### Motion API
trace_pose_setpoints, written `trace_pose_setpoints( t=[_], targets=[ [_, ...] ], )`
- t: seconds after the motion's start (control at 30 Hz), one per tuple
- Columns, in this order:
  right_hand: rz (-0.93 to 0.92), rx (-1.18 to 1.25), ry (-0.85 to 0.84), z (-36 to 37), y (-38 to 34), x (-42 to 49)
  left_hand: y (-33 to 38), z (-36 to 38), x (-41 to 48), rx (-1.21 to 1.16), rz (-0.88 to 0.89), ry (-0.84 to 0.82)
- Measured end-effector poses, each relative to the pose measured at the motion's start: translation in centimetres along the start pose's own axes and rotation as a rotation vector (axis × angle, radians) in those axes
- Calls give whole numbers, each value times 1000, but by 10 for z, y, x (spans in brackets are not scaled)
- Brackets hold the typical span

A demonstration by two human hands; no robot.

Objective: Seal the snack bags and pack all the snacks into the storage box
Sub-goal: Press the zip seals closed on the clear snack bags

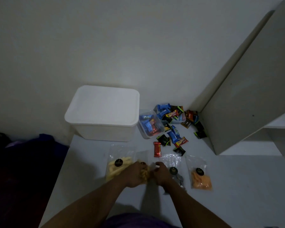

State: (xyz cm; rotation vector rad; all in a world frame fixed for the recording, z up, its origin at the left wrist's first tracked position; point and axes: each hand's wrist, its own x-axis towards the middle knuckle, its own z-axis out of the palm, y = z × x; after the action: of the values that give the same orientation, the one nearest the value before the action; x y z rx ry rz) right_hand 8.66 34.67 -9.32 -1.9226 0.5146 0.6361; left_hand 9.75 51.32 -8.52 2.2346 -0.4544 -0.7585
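Four clear snack bags lie in a row on the white table (pixel 82 175). My left hand (pixel 135 175) and my right hand (pixel 161 174) both grip the second bag (pixel 146 174), which holds twisted golden snacks. To its left lies a bag of pale sticks (pixel 115 167). To the right are a bag of dark pieces (pixel 175 171), partly under my right hand, and a bag of orange pieces (pixel 200 176). The white storage box (pixel 104 112) stands behind with its lid on.
Several small wrapped candies (pixel 174 137) lie scattered at the back right. Two small clear tubs (pixel 149 124) there also hold candies. A white cabinet panel (pixel 247 89) rises at the right. Dark fabric (pixel 23 162) lies left of the table edge.
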Motion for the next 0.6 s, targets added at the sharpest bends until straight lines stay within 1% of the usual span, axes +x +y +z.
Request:
trace_pose_setpoints(
  t=[0.13, 0.2, 0.27, 0.33, 0.4, 0.5, 0.6],
  targets=[
    [-68, -270, 10, -9, 2, 0, -7, 8, 14, 230, -38, -64],
    [-91, -337, 95, -19, 2, -1, 0, 7, 20, 295, -66, -75],
    [-90, -314, 210, -33, 5, -1, 11, 5, 24, 289, -107, -26],
    [-93, -294, 300, -50, 8, 0, 21, 10, 32, 221, -140, 76],
    [-93, -297, 343, -66, 13, 3, 34, 18, 45, 112, -182, 128],
    [-39, -246, 370, -84, 24, 12, 55, 33, 66, -56, -216, 88],
    [69, -128, 287, -94, 32, 20, 69, 45, 79, -173, -322, -8]
  ],
)
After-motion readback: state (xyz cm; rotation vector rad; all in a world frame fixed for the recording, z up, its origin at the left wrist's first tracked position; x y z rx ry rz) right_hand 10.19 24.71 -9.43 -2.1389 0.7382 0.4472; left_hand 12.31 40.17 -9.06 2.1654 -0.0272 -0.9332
